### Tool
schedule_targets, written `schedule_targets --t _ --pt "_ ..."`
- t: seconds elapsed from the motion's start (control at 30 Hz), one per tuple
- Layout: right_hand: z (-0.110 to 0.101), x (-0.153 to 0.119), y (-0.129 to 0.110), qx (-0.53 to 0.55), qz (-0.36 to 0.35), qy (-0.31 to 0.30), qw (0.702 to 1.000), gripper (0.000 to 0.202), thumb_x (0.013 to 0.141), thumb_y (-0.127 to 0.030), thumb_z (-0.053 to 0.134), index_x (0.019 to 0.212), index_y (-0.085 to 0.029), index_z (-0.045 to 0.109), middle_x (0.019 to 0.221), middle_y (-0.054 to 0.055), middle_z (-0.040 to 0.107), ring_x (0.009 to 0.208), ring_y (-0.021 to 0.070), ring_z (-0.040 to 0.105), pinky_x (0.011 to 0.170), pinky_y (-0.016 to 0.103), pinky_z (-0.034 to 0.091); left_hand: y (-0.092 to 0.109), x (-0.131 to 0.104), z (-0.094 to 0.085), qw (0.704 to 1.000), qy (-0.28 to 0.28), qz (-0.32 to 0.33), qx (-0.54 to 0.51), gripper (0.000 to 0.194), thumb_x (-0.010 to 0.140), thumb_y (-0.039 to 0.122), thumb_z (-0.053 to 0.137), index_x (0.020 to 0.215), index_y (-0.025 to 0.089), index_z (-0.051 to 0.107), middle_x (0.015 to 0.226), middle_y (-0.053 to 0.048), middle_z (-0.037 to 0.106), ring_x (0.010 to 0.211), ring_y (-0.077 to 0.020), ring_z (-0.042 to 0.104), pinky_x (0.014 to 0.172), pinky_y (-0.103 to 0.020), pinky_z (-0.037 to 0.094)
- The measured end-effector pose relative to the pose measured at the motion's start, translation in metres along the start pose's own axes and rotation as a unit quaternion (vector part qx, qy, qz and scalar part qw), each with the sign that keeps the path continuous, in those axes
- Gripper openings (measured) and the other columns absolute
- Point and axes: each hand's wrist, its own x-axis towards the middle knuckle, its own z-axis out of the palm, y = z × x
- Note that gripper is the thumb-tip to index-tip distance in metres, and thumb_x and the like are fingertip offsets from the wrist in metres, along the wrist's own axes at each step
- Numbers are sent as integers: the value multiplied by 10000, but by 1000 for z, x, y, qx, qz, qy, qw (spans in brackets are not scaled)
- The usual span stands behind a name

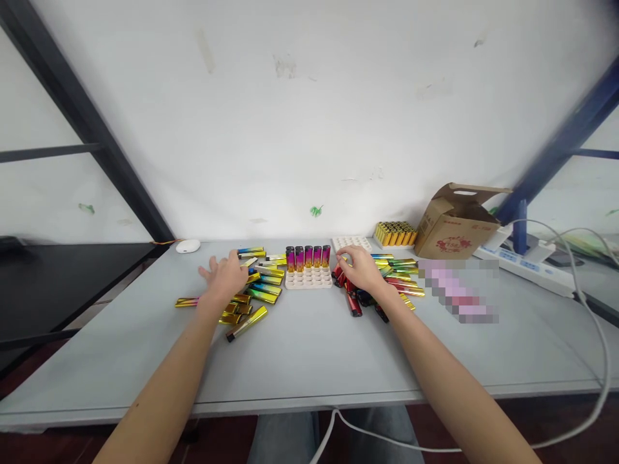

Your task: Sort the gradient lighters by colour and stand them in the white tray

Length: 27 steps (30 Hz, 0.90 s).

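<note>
My left hand (225,280) hovers over a loose pile of shiny lighters (264,295) in gold, blue and green, with its fingers spread and nothing visible in them. Between my hands lies a white tray with holes (308,281); purple-and-gold lighters (308,256) with black tops stand upright along its back. To the right of that tray, my right hand (362,267) is curled over red lighters (353,301). Its fingertips are bent close together at the tray's right edge, and what they grip is hard to make out. More lighters (403,283) in red, green and gold lie beyond that wrist.
Behind my right hand is another white tray (352,243). A tray packed with upright gold lighters (396,234) stands beside an open cardboard box (457,222). A power strip (527,267) with white cables lies at the right. A white oval object (188,246) sits at the back left.
</note>
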Motion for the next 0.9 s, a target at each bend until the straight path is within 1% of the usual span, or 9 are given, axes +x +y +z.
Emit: schedule_targets --t 0.07,0.13,0.2,0.37,0.57,0.67,0.77,0.83,0.9 --pt "1 0 -1 -2 -2 0 1000 176 863 -222 498 925 -187 659 984 81 689 989 234 584 897 352 416 -5 2 2 999 -24 -28 19 439 845 371 406 1211 153 515 1223 -235 584 1252 -448 419 947 -654 311" --pt "1 -1 -2 -4 -1 1 1000 178 864 -216 495 928 -187 659 984 80 688 988 233 583 895 350 416 -10 5 3 998 -55 -33 23 403 826 403 431 1123 159 552 1227 -240 576 1175 -439 493 906 -617 364" --pt "1 -1 -1 -3 -1 -2 1000 179 864 -212 496 932 -186 659 983 82 688 988 229 585 899 347 414 -15 8 5 997 -64 -26 23 367 811 408 455 1061 166 571 1195 -228 596 1109 -413 547 863 -543 420" --pt "1 -1 -1 -1 -5 -6 1000 173 858 -202 499 926 -187 657 982 81 687 983 226 591 906 347 414 -19 12 3 999 -33 -19 9 426 768 444 523 1097 181 583 1179 -196 629 1117 -399 560 834 -464 457" --pt "1 -1 -1 -3 -3 -4 1000 172 856 -207 491 915 -196 652 995 70 682 987 234 587 895 358 426 -14 5 -13 997 17 -40 -64 613 695 494 586 1210 162 585 1139 -172 664 1098 -384 578 828 -456 477" --pt "2 1 1 5 -8 9 1000 170 857 -212 489 920 -195 646 1010 72 674 995 232 586 907 363 429 -9 0 -22 989 69 -45 -119 555 721 505 573 1172 185 616 1073 -137 694 1072 -382 589 840 -476 477" --pt "0 2 -1 21 -19 33 999 173 862 -217 483 927 -194 641 1042 80 665 1032 233 580 929 369 426 -2 -7 -26 968 176 -27 -177 465 763 516 558 1093 200 642 1023 -115 703 1052 -370 600 882 -501 461" --pt "-2 2 -6 35 -26 55 998 175 866 -221 482 933 -197 642 1053 82 660 1048 234 577 938 372 426 5 -11 -27 936 269 23 -225 449 789 492 565 1122 195 611 1054 -103 689 1058 -326 605 912 -471 462" --pt "-7 0 -17 54 -37 72 995 182 872 -225 480 949 -202 643 1045 80 659 1037 229 583 927 365 433 13 -18 -25 894 342 111 -266 491 797 448 592 1205 180 542 1172 -108 636 1106 -278 586 914 -408 481"
